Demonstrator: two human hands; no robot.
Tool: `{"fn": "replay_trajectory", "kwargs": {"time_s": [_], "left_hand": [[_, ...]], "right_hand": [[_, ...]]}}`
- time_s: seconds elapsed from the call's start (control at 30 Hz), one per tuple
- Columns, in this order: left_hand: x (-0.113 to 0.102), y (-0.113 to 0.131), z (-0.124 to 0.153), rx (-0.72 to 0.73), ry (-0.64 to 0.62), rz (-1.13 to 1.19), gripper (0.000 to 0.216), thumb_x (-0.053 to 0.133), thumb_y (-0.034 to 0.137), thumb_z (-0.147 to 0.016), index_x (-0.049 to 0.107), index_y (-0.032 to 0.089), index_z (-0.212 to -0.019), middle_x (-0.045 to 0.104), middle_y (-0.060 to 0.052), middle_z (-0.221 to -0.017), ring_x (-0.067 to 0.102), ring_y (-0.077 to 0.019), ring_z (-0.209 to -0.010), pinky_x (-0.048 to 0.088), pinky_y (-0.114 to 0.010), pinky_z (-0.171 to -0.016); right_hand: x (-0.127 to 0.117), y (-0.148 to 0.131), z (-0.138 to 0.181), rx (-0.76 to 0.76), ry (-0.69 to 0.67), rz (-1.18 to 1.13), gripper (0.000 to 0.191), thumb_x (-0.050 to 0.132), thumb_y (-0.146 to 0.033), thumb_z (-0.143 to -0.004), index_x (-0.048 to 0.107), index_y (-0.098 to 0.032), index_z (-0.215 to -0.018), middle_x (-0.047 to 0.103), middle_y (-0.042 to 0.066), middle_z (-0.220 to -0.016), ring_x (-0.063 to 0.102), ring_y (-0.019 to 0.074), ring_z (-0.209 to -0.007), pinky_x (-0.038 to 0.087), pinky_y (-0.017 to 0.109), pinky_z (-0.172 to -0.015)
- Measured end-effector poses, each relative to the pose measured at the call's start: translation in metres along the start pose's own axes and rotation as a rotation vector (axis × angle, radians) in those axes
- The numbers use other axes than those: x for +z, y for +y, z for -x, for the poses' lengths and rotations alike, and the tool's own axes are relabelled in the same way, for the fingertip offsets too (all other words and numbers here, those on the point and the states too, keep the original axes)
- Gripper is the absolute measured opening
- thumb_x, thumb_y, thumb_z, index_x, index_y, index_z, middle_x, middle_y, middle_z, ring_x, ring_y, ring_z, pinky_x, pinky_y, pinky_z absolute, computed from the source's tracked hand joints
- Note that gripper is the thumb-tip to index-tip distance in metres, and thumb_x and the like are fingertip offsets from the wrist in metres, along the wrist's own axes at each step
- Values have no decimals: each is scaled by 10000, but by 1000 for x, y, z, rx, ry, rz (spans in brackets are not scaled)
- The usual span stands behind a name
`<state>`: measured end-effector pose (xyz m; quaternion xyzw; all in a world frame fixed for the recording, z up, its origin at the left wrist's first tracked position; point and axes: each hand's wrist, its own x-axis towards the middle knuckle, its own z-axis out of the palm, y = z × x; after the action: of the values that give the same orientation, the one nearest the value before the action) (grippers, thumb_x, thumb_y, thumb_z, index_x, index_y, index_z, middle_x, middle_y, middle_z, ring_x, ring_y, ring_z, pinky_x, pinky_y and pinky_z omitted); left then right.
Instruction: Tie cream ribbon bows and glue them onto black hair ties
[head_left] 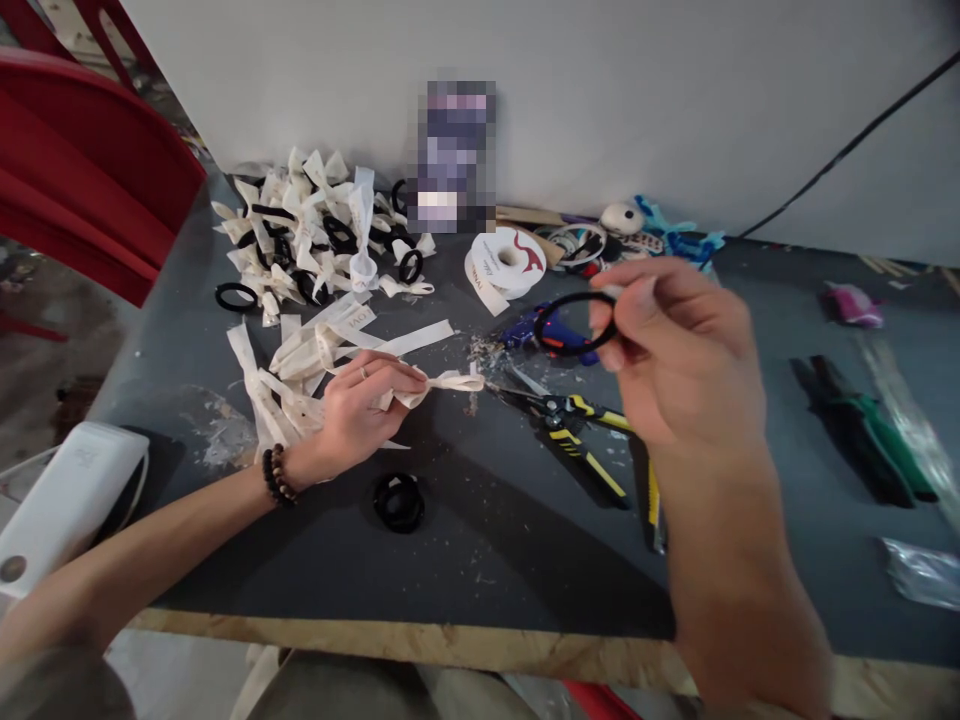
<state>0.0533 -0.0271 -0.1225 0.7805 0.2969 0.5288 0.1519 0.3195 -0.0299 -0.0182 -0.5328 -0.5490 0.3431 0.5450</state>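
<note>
— What's the left hand [371, 395] doing?
— Its fingertips pinch a folded cream ribbon [459, 381], whose loop points toward the right hand [679, 345].
— And that one?
— Raised, pinching a black ring [564, 349] between thumb and fingers, apart from the ribbon.
— What's around them?
— Spare rings [397, 520] lie on the near side of the left hand, and a heap of cream bows [304, 240] beyond it. A yellow-and-black-handled tool [559, 410] lies between the hands; a ribbon spool [495, 265] sits farther off.

One head-height view from close above the tabletop [300, 570], forward and down toward the wall [600, 90], apparently blurry at right.
</note>
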Motion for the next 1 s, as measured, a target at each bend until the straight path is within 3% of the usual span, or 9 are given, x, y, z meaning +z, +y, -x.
{"fn": "replay_trajectory", "kwargs": {"time_s": [0.07,0.13,0.27,0.37,0.47,0.63,1.0], "left_hand": [[0,-2,1,22,-17,0,173,694,63,-918,699,236,-925,815,-15,-903,755,-172,-871,643,-337,-804],[-2,-3,2,67,-46,0,209,654,42,-932,695,247,-933,820,2,-911,759,-160,-866,650,-335,-825],[-9,-3,2,245,-196,2,257,610,47,-951,718,264,-1036,838,9,-992,780,-175,-948,660,-327,-836],[-14,-1,1,311,-269,13,226,602,85,-975,720,237,-1093,843,-18,-1035,783,-195,-970,656,-332,-833],[-14,-1,2,296,-245,2,234,582,84,-987,725,248,-1073,845,-11,-1007,784,-188,-940,653,-323,-822],[-8,-1,3,255,-127,0,255,643,25,-926,702,242,-1045,837,-1,-936,784,-170,-890,656,-302,-846],[-6,2,-1,240,-89,44,289,661,-38,-871,678,208,-1022,821,-17,-916,787,-159,-849,654,-306,-862]], "right_hand": [[1,2,-2,-107,155,108,96,768,-375,-928,773,-279,-920,679,23,-784,619,179,-684,438,331,-581],[3,5,-4,-143,172,158,59,789,-342,-914,786,-285,-928,711,21,-818,664,189,-756,495,351,-700],[10,11,-1,-57,1,101,111,828,-337,-857,805,-264,-938,776,11,-877,689,184,-757,546,347,-731],[20,9,6,21,-212,262,130,786,-301,-888,835,-254,-999,825,29,-960,735,209,-851,557,341,-761],[30,4,14,66,-394,336,159,760,-278,-905,848,-259,-1036,846,32,-1023,774,227,-916,573,325,-765],[43,1,26,52,-528,353,178,746,-213,-894,838,-245,-1044,852,6,-1026,810,216,-962,608,287,-829],[47,1,31,-74,-435,416,157,739,-135,-869,819,-243,-951,853,-18,-935,826,204,-903,622,258,-808]]}}
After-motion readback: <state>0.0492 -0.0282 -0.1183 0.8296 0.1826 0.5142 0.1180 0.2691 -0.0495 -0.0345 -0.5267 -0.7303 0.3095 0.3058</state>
